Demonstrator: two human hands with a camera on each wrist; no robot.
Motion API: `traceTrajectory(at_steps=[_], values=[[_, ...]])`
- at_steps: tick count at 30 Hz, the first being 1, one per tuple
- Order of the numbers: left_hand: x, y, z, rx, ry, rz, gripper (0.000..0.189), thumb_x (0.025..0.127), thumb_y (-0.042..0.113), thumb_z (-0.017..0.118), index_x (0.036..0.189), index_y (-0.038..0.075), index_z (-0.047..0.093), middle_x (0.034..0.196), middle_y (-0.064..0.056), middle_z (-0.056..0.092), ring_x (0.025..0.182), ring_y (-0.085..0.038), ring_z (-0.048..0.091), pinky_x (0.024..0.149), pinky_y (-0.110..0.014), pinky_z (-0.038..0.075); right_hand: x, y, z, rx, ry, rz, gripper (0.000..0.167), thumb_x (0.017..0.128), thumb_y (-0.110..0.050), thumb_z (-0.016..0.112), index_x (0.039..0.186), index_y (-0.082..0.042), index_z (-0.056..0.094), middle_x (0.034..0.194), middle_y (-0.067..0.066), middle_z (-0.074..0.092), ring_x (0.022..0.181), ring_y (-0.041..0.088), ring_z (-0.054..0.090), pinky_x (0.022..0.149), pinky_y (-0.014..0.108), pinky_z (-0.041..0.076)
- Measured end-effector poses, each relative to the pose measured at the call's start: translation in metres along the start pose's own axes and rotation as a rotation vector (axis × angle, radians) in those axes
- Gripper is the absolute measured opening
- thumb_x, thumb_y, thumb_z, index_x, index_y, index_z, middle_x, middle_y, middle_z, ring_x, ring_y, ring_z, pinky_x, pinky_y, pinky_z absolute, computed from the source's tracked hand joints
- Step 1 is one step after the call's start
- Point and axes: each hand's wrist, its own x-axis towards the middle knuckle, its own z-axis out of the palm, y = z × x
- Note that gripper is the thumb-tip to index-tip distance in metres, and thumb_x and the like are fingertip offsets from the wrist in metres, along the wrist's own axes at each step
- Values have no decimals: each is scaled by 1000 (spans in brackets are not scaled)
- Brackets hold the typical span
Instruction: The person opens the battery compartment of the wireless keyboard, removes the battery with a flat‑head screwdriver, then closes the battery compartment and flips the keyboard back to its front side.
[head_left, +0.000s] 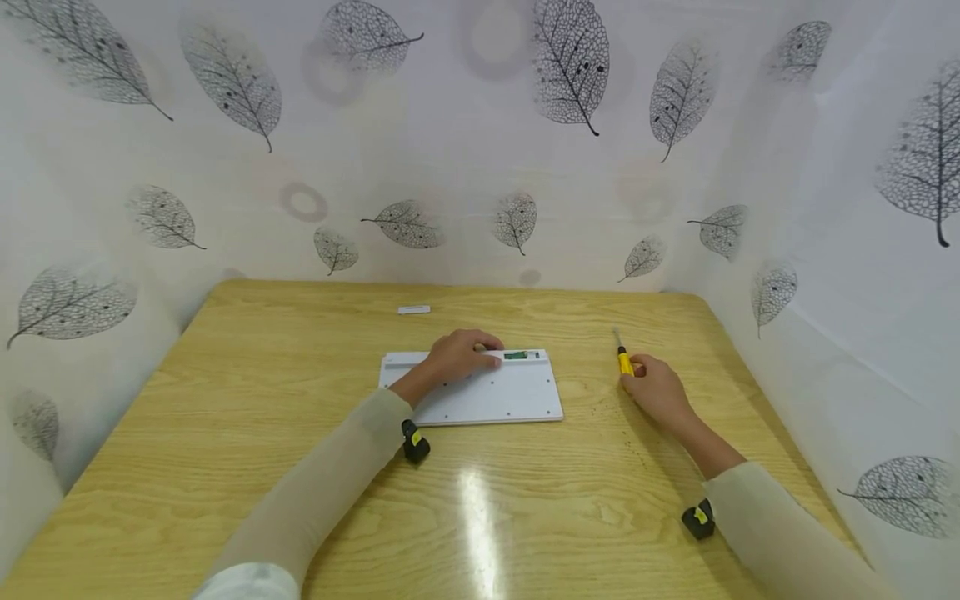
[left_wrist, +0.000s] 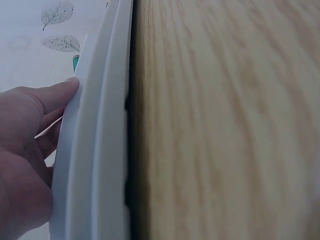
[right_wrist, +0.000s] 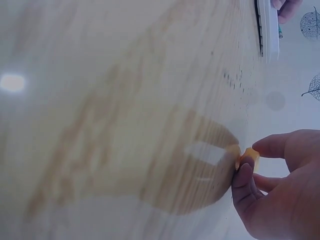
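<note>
A white keyboard (head_left: pixel 487 400) lies face down on the table, small screws dotting its back. Near its far right corner a slot exposes a green circuit board (head_left: pixel 516 356). The left hand (head_left: pixel 459 357) grips the keyboard's far edge, its thumb on the back and fingers over the edge; the fingers' undersides are partly hidden. To the right, the right hand (head_left: pixel 658 390) pinches the yellow handle of a screwdriver (head_left: pixel 625 362) low over the table, its shaft pointing away from the person. The right wrist view shows the yellow handle end (right_wrist: pixel 250 157) between thumb and fingers.
A small white strip (head_left: pixel 414 309) lies near the back edge of the wooden table (head_left: pixel 285 367). Tiny dark specks (head_left: pixel 630 442) are scattered near the right forearm. Curtains (head_left: pixel 450 158) printed with leaves enclose the table at the back and sides.
</note>
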Motion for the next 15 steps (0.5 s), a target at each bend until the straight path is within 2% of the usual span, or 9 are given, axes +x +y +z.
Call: traceTrajectory(at_steps=[9, 15], values=[[-3, 4, -1, 17, 3, 6, 30, 94, 41, 69, 122, 31, 71, 125, 9, 69, 118, -18, 61, 103, -47, 40, 2, 5, -1, 3, 35, -45, 59, 100, -24, 53, 145, 12, 41, 100, 19, 63, 67, 19, 59, 56, 30, 46], [-4, 5, -2, 12, 3, 2, 29, 94, 41, 70, 121, 31, 72, 125, 9, 69, 116, -17, 61, 102, -47, 40, 3, -1, -6, -22, 98, -65, 58, 102, -27, 51, 146, 10, 42, 115, 25, 57, 78, 26, 55, 61, 31, 45]])
